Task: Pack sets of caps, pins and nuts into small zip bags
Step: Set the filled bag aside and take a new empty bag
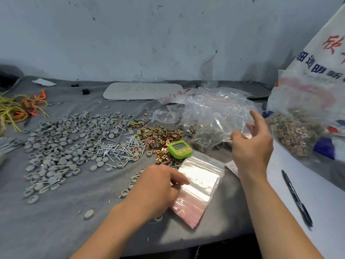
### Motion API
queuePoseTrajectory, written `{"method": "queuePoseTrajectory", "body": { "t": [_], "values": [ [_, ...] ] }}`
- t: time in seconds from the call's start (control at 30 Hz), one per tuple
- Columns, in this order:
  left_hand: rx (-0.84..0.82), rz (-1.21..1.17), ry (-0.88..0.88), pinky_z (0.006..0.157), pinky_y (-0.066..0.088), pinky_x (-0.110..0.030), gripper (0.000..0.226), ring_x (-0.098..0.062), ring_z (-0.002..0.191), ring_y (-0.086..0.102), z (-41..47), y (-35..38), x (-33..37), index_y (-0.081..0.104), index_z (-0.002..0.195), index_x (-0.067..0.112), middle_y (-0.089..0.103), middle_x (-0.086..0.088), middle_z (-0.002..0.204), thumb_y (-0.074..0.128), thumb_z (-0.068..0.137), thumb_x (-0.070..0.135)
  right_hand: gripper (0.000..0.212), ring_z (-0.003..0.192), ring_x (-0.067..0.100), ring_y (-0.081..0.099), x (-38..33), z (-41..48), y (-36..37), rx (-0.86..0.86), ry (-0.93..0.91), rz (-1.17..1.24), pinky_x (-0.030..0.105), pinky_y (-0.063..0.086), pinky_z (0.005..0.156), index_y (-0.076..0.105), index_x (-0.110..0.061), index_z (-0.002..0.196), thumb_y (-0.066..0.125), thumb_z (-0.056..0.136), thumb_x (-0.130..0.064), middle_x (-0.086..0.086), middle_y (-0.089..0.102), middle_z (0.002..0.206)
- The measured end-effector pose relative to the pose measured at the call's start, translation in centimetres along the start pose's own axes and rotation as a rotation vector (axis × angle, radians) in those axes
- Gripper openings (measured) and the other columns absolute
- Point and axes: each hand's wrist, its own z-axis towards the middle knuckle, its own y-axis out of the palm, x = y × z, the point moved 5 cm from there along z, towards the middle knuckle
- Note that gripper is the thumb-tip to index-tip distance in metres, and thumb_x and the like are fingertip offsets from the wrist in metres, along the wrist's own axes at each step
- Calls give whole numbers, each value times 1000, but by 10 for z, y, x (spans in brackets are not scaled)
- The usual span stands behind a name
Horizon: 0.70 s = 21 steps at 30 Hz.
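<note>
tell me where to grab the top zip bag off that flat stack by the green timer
Pinch the top bag of the stack of zip bags at its left edge, coming from the left, where the left hand touches it. The stack lies flat with edges fanned, so peeling one edge up likely beats a top-down grab, which could lift several.

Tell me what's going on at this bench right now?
A person is mid-packing. The left hand touches the stack of empty zip bags. The right hand hovers open beside the large clear bag holding hardware. Loose caps, pins and nuts lie in piles beside a green timer.
</note>
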Motion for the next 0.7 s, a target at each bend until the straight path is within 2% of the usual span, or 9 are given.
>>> {"method": "queuePoseTrajectory", "body": {
  "t": [0.07, 0.13, 0.2, 0.27, 0.37, 0.47, 0.57, 0.63, 0.7],
  "values": [
    [-104, 18, 7, 83, 51, -17, 13, 7, 88, 63, 2, 3, -1, 80, 93, 44, 71, 28, 102, 71, 89, 35, 58, 100, -31, 54, -12, -10, 12, -195, -122, -28, 4, 51, 85, 73, -37, 120, 64, 88, 10, -23, 61, 134],
    [-178, -11, 26, 81, 51, -19, 11, 7, 88, 62, 5, 5, -2, 79, 94, 43, 68, 28, 103, 72, 87, 38, 50, 93, -17, 66, -14, -31, 33, -557, -96, -164, 18, 58, 92, 78, -42, 96, 70, 87, 6, -30, 73, 103],
    [-203, -67, 16, 76, 53, -21, 12, 6, 83, 64, 6, 4, -4, 80, 92, 43, 70, 24, 99, 77, 83, 36, 28, 92, -5, 69, -9, -59, 52, -925, -96, -488, 21, 57, 88, 80, -41, 97, 79, 86, -15, -23, 76, 98],
    [-159, -82, 7, 74, 55, -25, 16, 1, 79, 66, 10, 4, -4, 80, 88, 45, 73, 20, 92, 79, 79, 31, 30, 97, 2, 66, -6, -76, 58, -1100, -194, -742, 20, 51, 78, 76, -45, 108, 80, 83, -29, -19, 74, 108],
    [-78, -44, 13, 77, 54, -27, 15, -4, 81, 67, 12, 9, -2, 80, 88, 44, 75, 16, 89, 77, 80, 31, 42, 113, 9, 66, -5, -78, 54, -1202, -142, -763, 31, 55, 94, 73, -46, 118, 75, 84, -22, -15, 71, 124],
    [4, -58, -23, 79, 51, -26, 10, -3, 83, 66, 12, 12, -5, 81, 89, 38, 75, 17, 88, 73, 84, 37, 23, 119, 10, 65, -5, -72, 47, -1208, -5, -584, 40, 51, 105, 80, -35, 108, 71, 90, -23, -12, 73, 124],
    [61, -102, -35, 71, 45, -25, 11, 2, 78, 62, 14, 12, -7, 79, 83, 34, 72, 17, 80, 70, 88, 35, 14, 104, 11, 70, -3, -70, 43, -1152, 92, -482, 39, 55, 97, 82, -33, 94, 76, 85, -41, -9, 78, 107],
    [115, -119, -24, 71, 43, -27, 13, 0, 79, 60, 15, 11, -6, 77, 85, 33, 70, 17, 83, 68, 93, 35, 23, 90, -6, 67, 2, -68, 45, -1133, 16, -595, 21, 53, 81, 82, -35, 97, 81, 76, -45, -20, 76, 97],
    [210, -123, 0, 76, 45, -28, 10, -5, 85, 59, 13, 9, -3, 75, 91, 32, 67, 17, 90, 67, 96, 33, 9, 74, -9, 63, 4, -63, 49, -1046, -20, -634, 14, 44, 64, 82, -34, 89, 80, 81, -39, -20, 75, 81]
  ]
}}
